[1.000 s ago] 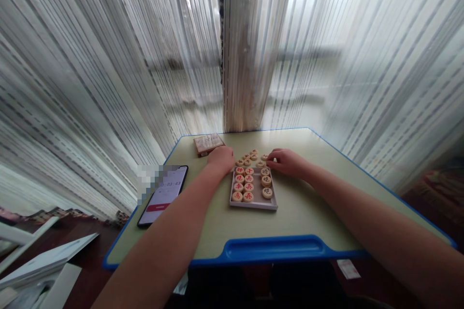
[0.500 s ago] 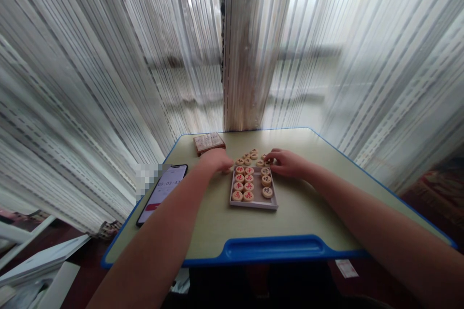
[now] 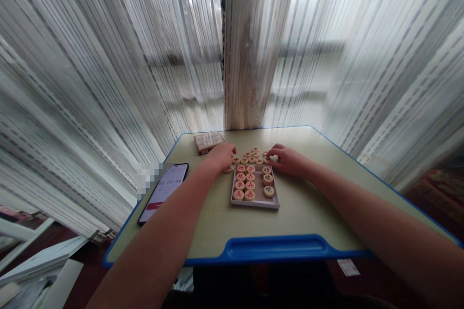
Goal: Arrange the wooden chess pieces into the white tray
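Chinese chess pieces [image 3: 251,160], round and wooden, lie in a loose cluster just beyond a shallow white box tray [image 3: 255,203]. Inside the tray, two columns of red-lettered pieces [image 3: 250,186] fill the left side. Three dark-lettered pieces [image 3: 268,191] sit along its right wall. My left hand [image 3: 222,155] is at the cluster's left end, fingers bent and a little apart; its fingertips are partly hidden. At the right end, my right hand [image 3: 284,158] has thumb and fingers apart, touching the outer pieces. A lone piece [image 3: 229,169] lies beneath my left hand.
A flat printed box [image 3: 208,141] lies behind my left hand. A phone [image 3: 163,193] showing a running timer rests at the table's left edge. The table [image 3: 308,222] has a blue rim with a moulded front trough [image 3: 275,247]. Sheer curtains [image 3: 246,58] hang beyond.
My left hand has shifted slightly right and away from me, uncovering the lone piece. Loose pieces have drawn closer together into a row behind the tray. My right hand has barely moved.
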### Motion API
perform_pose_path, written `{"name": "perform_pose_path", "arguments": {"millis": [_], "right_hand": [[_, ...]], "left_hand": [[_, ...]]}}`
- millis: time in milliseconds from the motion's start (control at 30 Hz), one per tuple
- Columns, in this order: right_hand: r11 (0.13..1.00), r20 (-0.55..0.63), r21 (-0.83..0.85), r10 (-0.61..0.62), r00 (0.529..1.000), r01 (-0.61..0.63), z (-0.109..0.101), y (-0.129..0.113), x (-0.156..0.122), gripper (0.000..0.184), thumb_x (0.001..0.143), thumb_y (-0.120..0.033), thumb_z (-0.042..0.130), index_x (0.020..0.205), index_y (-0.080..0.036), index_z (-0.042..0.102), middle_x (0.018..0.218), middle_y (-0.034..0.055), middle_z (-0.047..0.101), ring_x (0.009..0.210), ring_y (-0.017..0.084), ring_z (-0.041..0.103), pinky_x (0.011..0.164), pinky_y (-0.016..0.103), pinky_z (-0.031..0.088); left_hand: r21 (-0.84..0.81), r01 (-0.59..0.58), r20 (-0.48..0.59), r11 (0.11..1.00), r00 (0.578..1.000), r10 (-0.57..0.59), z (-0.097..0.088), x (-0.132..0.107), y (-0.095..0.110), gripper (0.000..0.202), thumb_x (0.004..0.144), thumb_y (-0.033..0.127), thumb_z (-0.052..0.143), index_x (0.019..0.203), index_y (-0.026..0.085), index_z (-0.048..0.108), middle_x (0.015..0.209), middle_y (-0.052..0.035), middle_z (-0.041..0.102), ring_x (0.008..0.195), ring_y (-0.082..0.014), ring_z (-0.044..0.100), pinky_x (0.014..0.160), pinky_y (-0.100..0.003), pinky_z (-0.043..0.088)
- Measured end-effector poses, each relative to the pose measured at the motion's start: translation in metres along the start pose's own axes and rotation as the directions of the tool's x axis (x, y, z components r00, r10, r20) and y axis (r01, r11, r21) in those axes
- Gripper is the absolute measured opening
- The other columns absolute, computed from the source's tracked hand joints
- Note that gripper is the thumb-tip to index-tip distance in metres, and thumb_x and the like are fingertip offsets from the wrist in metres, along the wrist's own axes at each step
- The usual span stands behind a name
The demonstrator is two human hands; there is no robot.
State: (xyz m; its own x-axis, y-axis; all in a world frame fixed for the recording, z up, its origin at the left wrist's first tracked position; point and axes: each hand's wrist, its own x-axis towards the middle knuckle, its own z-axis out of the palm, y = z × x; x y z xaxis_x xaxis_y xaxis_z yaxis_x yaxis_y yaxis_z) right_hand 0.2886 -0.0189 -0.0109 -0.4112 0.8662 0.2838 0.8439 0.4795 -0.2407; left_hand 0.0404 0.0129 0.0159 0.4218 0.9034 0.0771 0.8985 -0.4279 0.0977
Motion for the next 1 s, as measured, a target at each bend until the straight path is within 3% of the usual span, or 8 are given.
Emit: {"name": "perform_pose_path", "arguments": {"millis": [167, 400, 533, 633, 767, 1000], "right_hand": [[0.996, 0.002, 0.026, -0.091, 0.996, 0.091, -0.001, 0.001, 0.001, 0.023, 0.079, -0.036, 0.057, 0.092, -0.02, 0.068, 0.113, 0.0096, 0.062, 0.102, 0.022, 0.059, 0.093, 0.036, 0.045], [0.997, 0.047, 0.045, -0.066, 0.997, 0.064, -0.004, -0.002, 0.001, 0.025, 0.08, -0.034, 0.055, 0.096, -0.018, 0.066, 0.114, 0.0105, 0.062, 0.103, 0.022, 0.059, 0.095, 0.036, 0.044], [1.0, 0.056, 0.015, -0.004, 0.998, 0.004, -0.005, -0.003, 0.001, 0.037, 0.08, -0.03, 0.055, 0.114, -0.016, 0.059, 0.118, 0.0124, 0.061, 0.106, 0.023, 0.058, 0.094, 0.037, 0.045], [0.999, 0.051, -0.026, 0.027, 0.998, -0.026, -0.004, -0.002, 0.001, 0.04, 0.083, -0.024, 0.049, 0.122, -0.016, 0.055, 0.123, 0.0125, 0.057, 0.112, 0.023, 0.054, 0.097, 0.037, 0.042], [0.998, 0.069, -0.063, 0.029, 0.997, -0.024, -0.003, 0.0, 0.003, 0.035, 0.088, -0.033, 0.044, 0.113, -0.017, 0.063, 0.121, 0.0126, 0.059, 0.109, 0.024, 0.056, 0.098, 0.038, 0.041], [0.991, 0.025, -0.123, 0.053, 0.998, -0.049, -0.003, 0.001, 0.002, 0.034, 0.085, -0.036, 0.05, 0.107, -0.017, 0.068, 0.117, 0.0137, 0.06, 0.104, 0.025, 0.058, 0.096, 0.038, 0.043]], "left_hand": [[-0.083, -0.008, -0.011, 0.997, 1.0, 0.007, 0.005, 0.003, 0.006, 0.032, 0.073, 0.006, 0.052, 0.097, 0.018, 0.07, 0.101, -0.0068, 0.069, 0.097, -0.0184, 0.062, 0.087, -0.026, 0.046], [-0.125, -0.024, -0.059, 0.992, 0.998, 0.017, 0.004, 0.0, 0.015, 0.04, 0.073, 0.005, 0.049, 0.103, 0.019, 0.07, 0.102, -0.0063, 0.071, 0.095, -0.0175, 0.064, 0.088, -0.027, 0.047], [-0.145, -0.15, -0.09, 0.978, 0.986, 0.138, 0.008, 0.0, 0.02, 0.039, 0.076, 0.009, 0.045, 0.106, 0.02, 0.07, 0.112, -0.003, 0.068, 0.104, -0.0161, 0.06, 0.096, -0.025, 0.044], [-0.156, -0.214, -0.037, 0.964, 0.977, 0.211, 0.013, 0.001, 0.021, 0.04, 0.075, 0.01, 0.047, 0.105, 0.023, 0.07, 0.113, -0.0002, 0.068, 0.104, -0.0157, 0.06, 0.094, -0.023, 0.044], [-0.14, -0.199, -0.02, 0.97, 0.98, 0.198, 0.016, 0.002, 0.021, 0.04, 0.073, 0.011, 0.049, 0.103, 0.026, 0.071, 0.106, 0.0006, 0.07, 0.1, -0.0162, 0.061, 0.089, -0.022, 0.046], [-0.059, -0.24, -0.108, 0.969, 0.967, 0.232, 0.018, 0.003, 0.019, 0.035, 0.074, 0.012, 0.045, 0.094, 0.019, 0.073, 0.103, -0.0051, 0.067, 0.096, -0.0174, 0.059, 0.092, -0.028, 0.046]]}}
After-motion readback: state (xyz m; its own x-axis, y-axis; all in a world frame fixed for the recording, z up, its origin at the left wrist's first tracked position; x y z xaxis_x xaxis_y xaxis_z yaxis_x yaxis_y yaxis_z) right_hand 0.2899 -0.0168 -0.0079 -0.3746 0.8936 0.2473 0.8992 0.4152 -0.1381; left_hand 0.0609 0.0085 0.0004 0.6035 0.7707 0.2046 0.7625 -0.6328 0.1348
